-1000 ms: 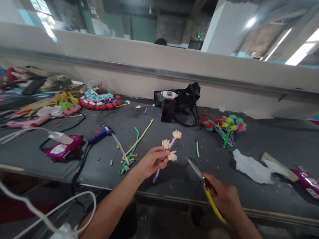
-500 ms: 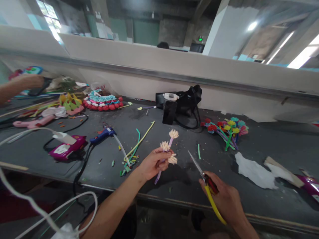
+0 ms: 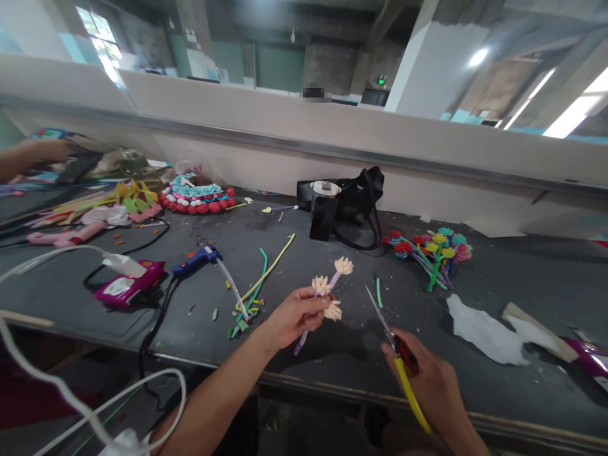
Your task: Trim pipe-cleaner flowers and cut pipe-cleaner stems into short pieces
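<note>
Dark table (image 3: 503,278), pale partition (image 3: 228,104), bright window (image 3: 99,41) upper left

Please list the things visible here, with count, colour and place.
Table: one, dark grey, middle.
Flowers: three, cream, centre, held.
Scissors: one, yellow and red handles, centre right.
Flower bunch: one, mixed colours, right.
Sheet: one, white, right.
Boxes: two, magenta, left side and right edge.
Bag: one, black, back centre.
Phone: one, black, before the bag.
Cup: one, white lid, behind the phone.
Glue gun: one, blue, left of centre.
Scraps: many, mostly green, left of centre.
Beaded decoration: one, red, white and blue, back left.
Craft pile: one, mixed colours, far left.
Cables: several, white and black, left.
Another person's hand: one, left edge.
Left hand: one, holding flowers, centre.
Right hand: one, holding scissors, right.
</note>
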The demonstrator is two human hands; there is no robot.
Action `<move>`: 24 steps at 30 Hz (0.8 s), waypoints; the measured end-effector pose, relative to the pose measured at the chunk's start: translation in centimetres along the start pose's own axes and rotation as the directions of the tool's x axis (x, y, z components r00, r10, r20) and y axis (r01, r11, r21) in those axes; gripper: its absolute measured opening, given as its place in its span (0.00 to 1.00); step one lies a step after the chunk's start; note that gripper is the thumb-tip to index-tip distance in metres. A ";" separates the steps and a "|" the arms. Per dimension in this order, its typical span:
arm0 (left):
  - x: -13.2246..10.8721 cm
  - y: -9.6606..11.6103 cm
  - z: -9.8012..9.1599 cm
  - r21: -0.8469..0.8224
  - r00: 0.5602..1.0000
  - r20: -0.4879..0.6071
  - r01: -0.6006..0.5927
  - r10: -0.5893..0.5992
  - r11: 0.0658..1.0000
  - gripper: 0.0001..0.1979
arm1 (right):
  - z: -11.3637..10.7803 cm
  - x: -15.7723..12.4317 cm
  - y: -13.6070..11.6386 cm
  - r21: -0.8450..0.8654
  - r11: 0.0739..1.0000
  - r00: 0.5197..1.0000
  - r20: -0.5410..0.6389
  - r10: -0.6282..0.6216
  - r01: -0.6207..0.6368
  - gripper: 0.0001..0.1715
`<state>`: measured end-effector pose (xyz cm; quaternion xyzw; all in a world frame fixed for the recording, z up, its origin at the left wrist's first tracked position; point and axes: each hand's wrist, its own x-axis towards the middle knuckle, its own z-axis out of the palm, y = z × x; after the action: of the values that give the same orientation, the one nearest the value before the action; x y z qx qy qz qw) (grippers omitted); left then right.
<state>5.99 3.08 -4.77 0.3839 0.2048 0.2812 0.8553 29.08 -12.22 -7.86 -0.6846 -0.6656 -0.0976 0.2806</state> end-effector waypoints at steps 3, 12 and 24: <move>0.0 0.0 0.1 0.012 1.000 -0.005 -0.003 0.003 1.000 0.12 | -0.2 0.0 0.0 0.034 0.999 1.000 0.009 -0.011 0.011 0.14; 0.0 -0.2 0.2 0.012 1.000 -0.012 -0.003 0.003 1.000 0.13 | -0.2 0.0 0.0 -0.151 0.980 0.991 0.010 0.135 -0.132 0.18; 0.3 -0.2 0.8 -0.109 0.993 0.034 -0.112 0.116 0.988 0.17 | 1.2 1.6 -0.1 -0.150 0.978 0.936 0.300 0.185 -0.145 0.25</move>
<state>6.77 2.73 -4.48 0.3541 0.1497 0.3326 0.8612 28.82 -10.26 -8.02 -0.7613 -0.6341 -0.0059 0.1354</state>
